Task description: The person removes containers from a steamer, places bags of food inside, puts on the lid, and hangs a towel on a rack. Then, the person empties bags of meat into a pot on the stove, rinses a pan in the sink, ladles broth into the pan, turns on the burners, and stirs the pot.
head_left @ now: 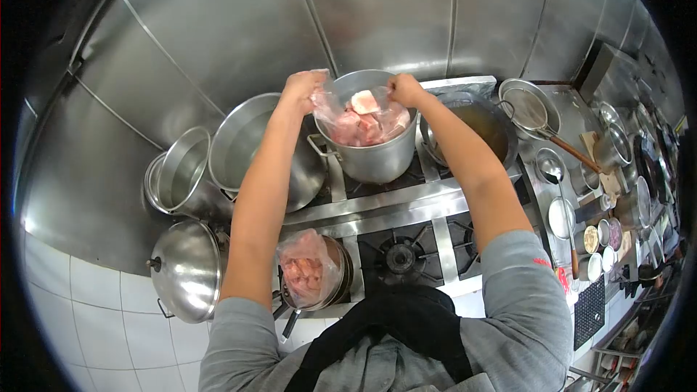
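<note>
Both my hands hold the edges of a clear plastic bag (328, 104) over a tall metal pot (379, 162) on the back of the stove. Pale pink chunks of raw meat (368, 125) fill the mouth of the pot, partly wrapped by the bag. At the pot's left rim, my left hand (304, 91) is closed on bunched plastic. My right hand (406, 91) pinches the bag at the right rim. How deep the meat goes inside the pot is hidden.
Left of the pot stand large metal pots (247, 131) and a domed lid (187, 270). A second bag of meat (305, 268) rests on stacked pans near a front burner (404, 255). A dark wok (475, 127), strainer (524, 107) and ladle (550, 165) are to the right.
</note>
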The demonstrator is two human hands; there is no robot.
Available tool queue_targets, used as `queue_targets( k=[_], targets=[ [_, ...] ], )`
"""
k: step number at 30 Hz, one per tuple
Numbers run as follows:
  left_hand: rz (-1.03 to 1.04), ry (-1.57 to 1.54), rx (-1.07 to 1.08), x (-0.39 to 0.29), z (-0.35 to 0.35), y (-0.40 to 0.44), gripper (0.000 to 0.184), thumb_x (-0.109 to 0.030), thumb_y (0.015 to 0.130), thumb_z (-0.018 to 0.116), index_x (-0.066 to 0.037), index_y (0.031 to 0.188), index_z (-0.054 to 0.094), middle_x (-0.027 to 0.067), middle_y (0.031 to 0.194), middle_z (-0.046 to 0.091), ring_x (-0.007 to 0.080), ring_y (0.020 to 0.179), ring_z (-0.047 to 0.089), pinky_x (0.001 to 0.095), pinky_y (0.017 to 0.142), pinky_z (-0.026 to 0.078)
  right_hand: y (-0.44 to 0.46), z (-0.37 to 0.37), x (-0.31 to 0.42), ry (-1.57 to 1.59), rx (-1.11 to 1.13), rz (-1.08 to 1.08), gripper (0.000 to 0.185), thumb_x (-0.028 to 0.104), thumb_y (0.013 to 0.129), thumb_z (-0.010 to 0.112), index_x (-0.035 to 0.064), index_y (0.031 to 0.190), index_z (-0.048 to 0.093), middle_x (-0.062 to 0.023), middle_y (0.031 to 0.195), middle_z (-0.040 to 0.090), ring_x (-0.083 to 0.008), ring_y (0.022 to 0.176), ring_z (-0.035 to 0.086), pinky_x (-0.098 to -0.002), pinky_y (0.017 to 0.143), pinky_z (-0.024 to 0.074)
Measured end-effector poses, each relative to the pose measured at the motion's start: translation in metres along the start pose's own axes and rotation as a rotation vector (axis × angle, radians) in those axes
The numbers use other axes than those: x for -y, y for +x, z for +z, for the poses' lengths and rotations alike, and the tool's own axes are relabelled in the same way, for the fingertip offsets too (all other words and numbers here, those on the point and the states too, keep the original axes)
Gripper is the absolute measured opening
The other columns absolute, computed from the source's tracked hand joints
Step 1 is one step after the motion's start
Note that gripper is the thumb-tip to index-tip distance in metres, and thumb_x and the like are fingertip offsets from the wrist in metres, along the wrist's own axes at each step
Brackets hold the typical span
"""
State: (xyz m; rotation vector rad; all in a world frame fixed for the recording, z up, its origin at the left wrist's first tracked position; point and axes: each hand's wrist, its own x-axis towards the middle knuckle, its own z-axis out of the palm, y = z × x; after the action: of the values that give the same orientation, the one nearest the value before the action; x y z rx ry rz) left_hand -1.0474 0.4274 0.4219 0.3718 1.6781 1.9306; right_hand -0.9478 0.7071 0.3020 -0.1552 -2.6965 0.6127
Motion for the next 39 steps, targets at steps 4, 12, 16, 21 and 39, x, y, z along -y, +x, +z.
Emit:
queue_targets(
  k=[4,12,16,21,39],
  targets=[
    [-0.023,-0.135,-0.093,0.000,0.010,-0.001,0.019,0.002,0.086,0.064,0.002,0.104,0.068,0.0103,0.085,0.061,0.0220,0.068,0.058,0.0411,0.056,0.049,-0.005,0.006,-0.005,-0.009,0.066,-0.065,0.022,0.024,0.080,0.074,0.0044,0.091,0.072,-0.0198,0.091,0.072,-0.0364,0.089,0.070,-0.0435,0.080,0.0553],
    [-0.019,-0.203,-0.132,0.011,0.024,0.018,0.012,-0.004,0.088,0.065,-0.002,0.100,0.064,0.0098,0.083,0.059,0.0225,0.064,0.056,0.0392,0.053,0.047,-0.102,-0.040,0.140,0.193,-0.069,-0.098,0.030,0.026,0.075,0.080,0.0079,0.098,0.075,-0.0155,0.102,0.071,-0.0354,0.097,0.067,-0.0438,0.084,0.0541],
    [-0.040,-0.308,-0.164,0.014,0.019,0.035,0.008,-0.004,0.088,0.066,0.000,0.093,0.060,0.0115,0.080,0.057,0.0259,0.063,0.055,0.0447,0.053,0.045,-0.116,-0.016,0.163,-0.073,-0.366,-0.230,0.033,0.025,0.070,0.082,0.0083,0.096,0.072,-0.0145,0.101,0.064,-0.0333,0.099,0.062,-0.0444,0.084,0.0510],
    [0.070,-0.399,-0.284,0.013,0.022,0.027,0.008,-0.002,0.089,0.066,0.000,0.095,0.061,0.0127,0.083,0.058,0.0272,0.069,0.058,0.0441,0.056,0.047,-0.091,0.019,0.155,0.008,-0.378,-0.282,0.017,0.022,0.078,0.073,0.0072,0.088,0.073,-0.0167,0.093,0.067,-0.0352,0.096,0.063,-0.0460,0.082,0.0512],
    [0.235,0.136,0.132,0.035,0.038,-0.021,0.034,-0.029,0.088,0.080,-0.001,0.106,0.071,0.0056,0.090,0.067,0.0139,0.077,0.061,0.0324,0.063,0.050,-0.010,-0.058,0.118,0.376,-0.090,-0.019,0.018,0.018,0.087,0.067,0.0031,0.095,0.073,-0.0152,0.082,0.074,-0.0284,0.076,0.072,-0.0397,0.071,0.0548]
  ],
)
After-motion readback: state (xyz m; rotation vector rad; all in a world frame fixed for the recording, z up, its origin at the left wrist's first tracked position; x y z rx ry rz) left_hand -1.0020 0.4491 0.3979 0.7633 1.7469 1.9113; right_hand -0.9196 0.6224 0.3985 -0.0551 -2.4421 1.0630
